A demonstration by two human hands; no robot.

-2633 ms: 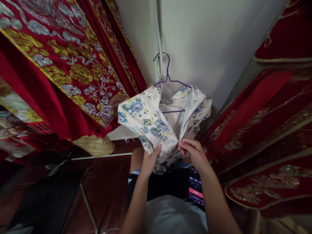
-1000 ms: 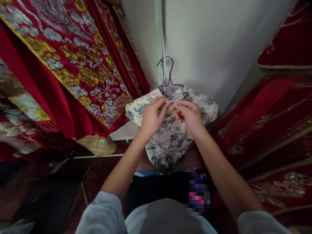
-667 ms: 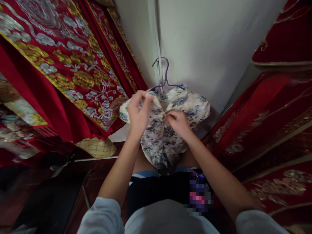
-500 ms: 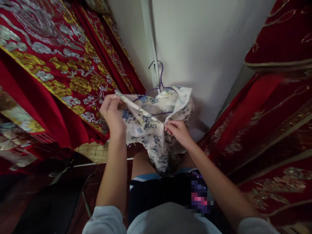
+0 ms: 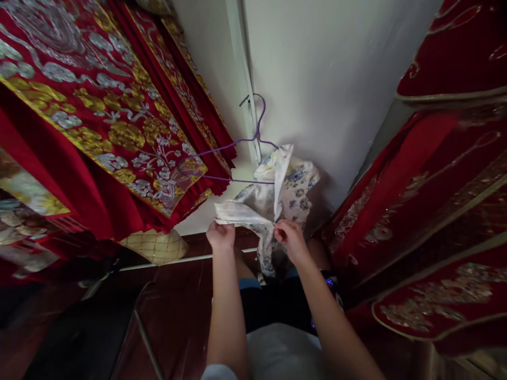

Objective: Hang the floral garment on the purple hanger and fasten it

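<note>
A purple wire hanger hangs by its hook at a pale strip on the wall, its left arm bare. The white floral garment is still on the hanger's right side and droops below it. My left hand is closed on the garment's left edge, below the hanger's lower bar. Fingers of my right hand pinch the garment at the bottom of its neck opening.
Red embroidered cloth with gold and silver patterns hangs at the left. More red drapery hangs at the right. A dark seat with a metal frame is at lower left.
The garment's left side has come off the hanger's left arm. My left hand has moved right and down with the cloth; my right hand has moved slightly down.
</note>
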